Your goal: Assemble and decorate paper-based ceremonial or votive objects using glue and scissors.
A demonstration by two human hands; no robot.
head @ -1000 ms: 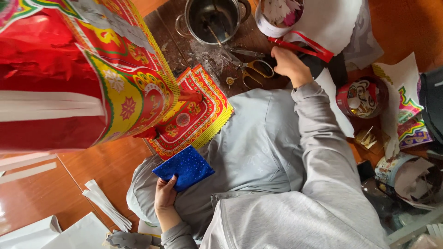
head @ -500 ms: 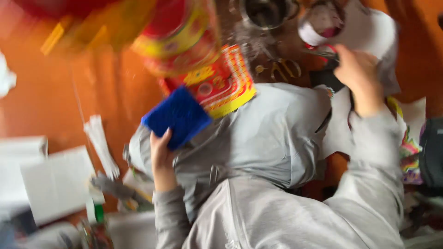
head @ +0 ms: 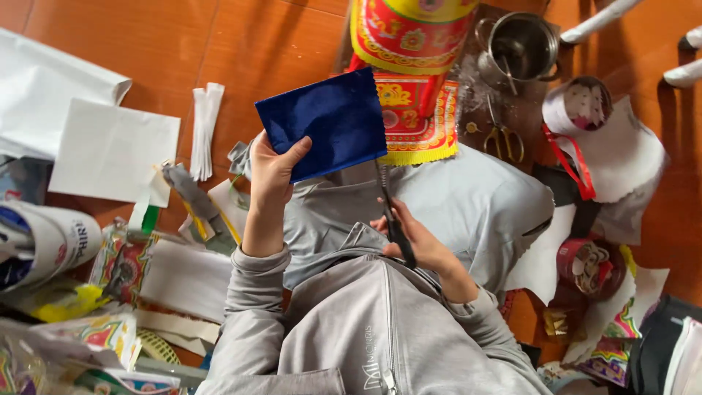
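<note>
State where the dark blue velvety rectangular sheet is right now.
The dark blue velvety rectangular sheet is upper centre in the head view, held by the left hand, just left of the red-and-yellow patterned paper.

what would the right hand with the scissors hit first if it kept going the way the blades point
Probably the blue velvet sheet held up by the left hand. The right hand points its scissors up at the sheet's lower edge, though depth between them is unclear.

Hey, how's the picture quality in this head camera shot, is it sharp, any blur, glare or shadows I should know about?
Head view: sharp overall, the blue fabric piece and left hand crisp; the right hand with its scissors slightly soft; soft daylight, mild sheen on the metal pot, faint shadows on the orange floor.
</note>
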